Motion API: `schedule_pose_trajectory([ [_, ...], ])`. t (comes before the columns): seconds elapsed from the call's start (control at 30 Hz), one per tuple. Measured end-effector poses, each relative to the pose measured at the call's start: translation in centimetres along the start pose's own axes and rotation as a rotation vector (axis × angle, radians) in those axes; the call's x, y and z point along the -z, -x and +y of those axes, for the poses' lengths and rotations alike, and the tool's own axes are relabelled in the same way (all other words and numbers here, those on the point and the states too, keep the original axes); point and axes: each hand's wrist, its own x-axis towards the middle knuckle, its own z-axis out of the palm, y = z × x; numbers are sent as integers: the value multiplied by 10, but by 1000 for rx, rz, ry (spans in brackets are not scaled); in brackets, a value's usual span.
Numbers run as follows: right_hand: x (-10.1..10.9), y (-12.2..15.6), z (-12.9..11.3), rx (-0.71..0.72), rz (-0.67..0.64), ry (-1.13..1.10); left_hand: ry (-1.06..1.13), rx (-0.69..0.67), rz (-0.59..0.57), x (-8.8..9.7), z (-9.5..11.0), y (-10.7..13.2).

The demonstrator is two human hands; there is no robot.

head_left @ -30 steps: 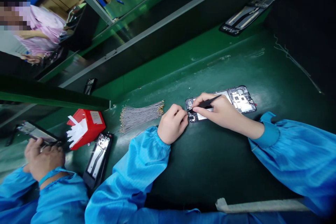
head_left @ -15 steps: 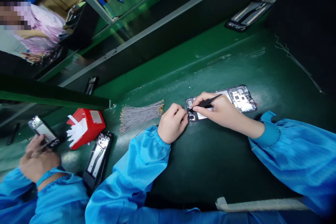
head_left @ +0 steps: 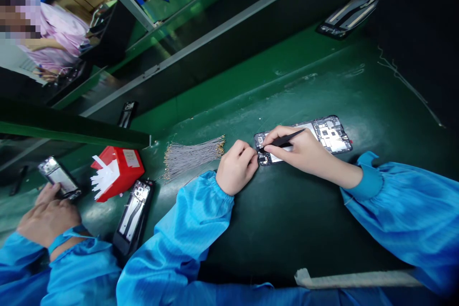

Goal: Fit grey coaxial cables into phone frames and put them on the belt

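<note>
An opened phone (head_left: 332, 138) lies on the green bench, its circuit boards and metal frame exposed. My right hand (head_left: 290, 147) rests across its middle, pinching black tweezers (head_left: 289, 137) whose tips point at the phone's left end. Curled in at that same end is my left hand (head_left: 237, 167), its fingertips at the phone's edge; whatever they pinch is hidden. Just left of it lies a bundle of thin grey cables (head_left: 193, 155) with gold-coloured ends.
A red box (head_left: 129, 165) of white strips stands at left, beside stacked opened phones (head_left: 134, 215). A co-worker's hands (head_left: 50, 217) handle another phone (head_left: 59, 177). One more opened phone (head_left: 353, 12) lies at the back right. Someone in pink (head_left: 60, 28) is beyond the partition.
My hands and the phone between them have hardly moved. The co-worker's hands at left have shifted slightly. The camera view has moved a little.
</note>
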Motion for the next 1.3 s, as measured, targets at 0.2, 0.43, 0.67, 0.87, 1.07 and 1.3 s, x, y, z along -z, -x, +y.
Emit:
schedule_pose_trajectory([
  [0.2, -1, 3, -2, 89, -31, 38, -1, 5, -12, 1, 1, 0],
  [0.43, -4, 1, -4, 291, -162, 230, 3, -6, -28, 0, 1, 0],
  [0.67, 11, 6, -4, 215, -24, 149, 51, 9, -80, 11, -12, 0],
  [0.87, 73, 32, 16, -85, 418, 542, -22, -279, -224, 23, -14, -1],
  [1.07, 69, 48, 18, -127, 333, 499, -161, -465, -254, 23, 0, -3],
  [1.3, 66, 46, 11, -166, 255, 485, -280, -264, -215, 43, -34, -5],
])
